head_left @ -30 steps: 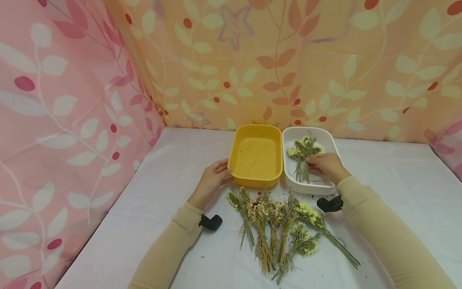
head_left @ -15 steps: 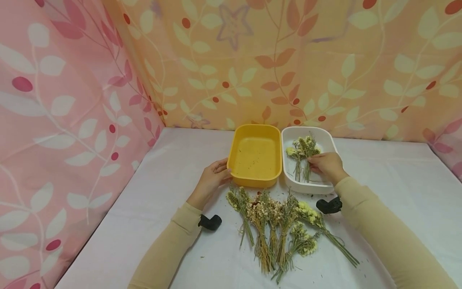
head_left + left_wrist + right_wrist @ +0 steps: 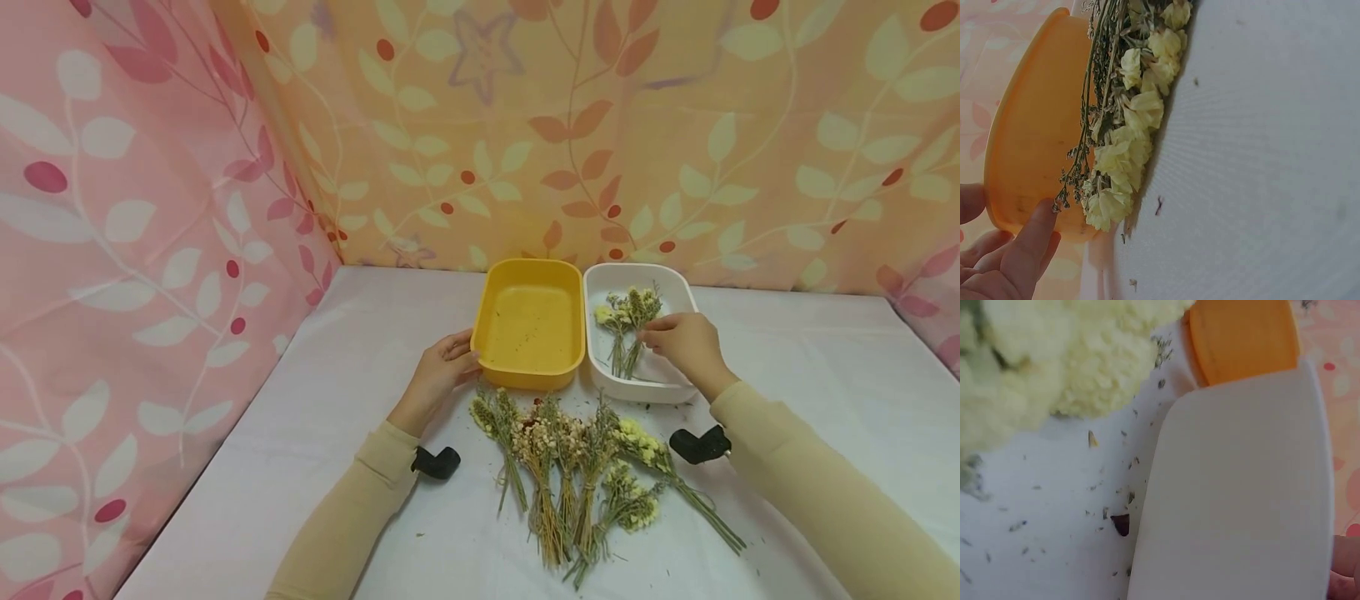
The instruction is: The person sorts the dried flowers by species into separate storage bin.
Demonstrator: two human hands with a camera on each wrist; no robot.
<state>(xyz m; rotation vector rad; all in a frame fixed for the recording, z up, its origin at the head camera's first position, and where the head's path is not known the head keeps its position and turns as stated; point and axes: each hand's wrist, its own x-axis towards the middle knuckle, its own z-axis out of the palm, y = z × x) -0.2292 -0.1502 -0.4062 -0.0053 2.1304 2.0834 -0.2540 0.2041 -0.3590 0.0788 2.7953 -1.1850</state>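
My left hand (image 3: 435, 379) rests against the near left corner of a yellow plastic bin (image 3: 489, 377), a straight finger (image 3: 1030, 240) touching its outer wall. Over the right side of a white plastic bin (image 3: 686, 293), my right hand (image 3: 686, 346) pinches the stems of a small bunch of yellow dried flowers (image 3: 643, 307). That bunch leans, its heads toward the back right. Beside it in the white bin lies another small yellow bunch (image 3: 606, 317). The right wrist view shows the white bin's outer wall (image 3: 1235, 487) hiding most of the hand.
Several tied dried-flower bunches lie in front of the bins, among them a pale pink one (image 3: 536, 442) and a yellow one (image 3: 641, 442). Plant crumbs (image 3: 1120, 524) dot the white cloth (image 3: 337, 367). Patterned fabric walls (image 3: 420, 167) stand behind and at the left.
My right hand has shifted slightly right, its wrist and sleeve swinging outward. The bunch at its fingertips has tilted, stem ends moving left and heads right. My left hand stays put.
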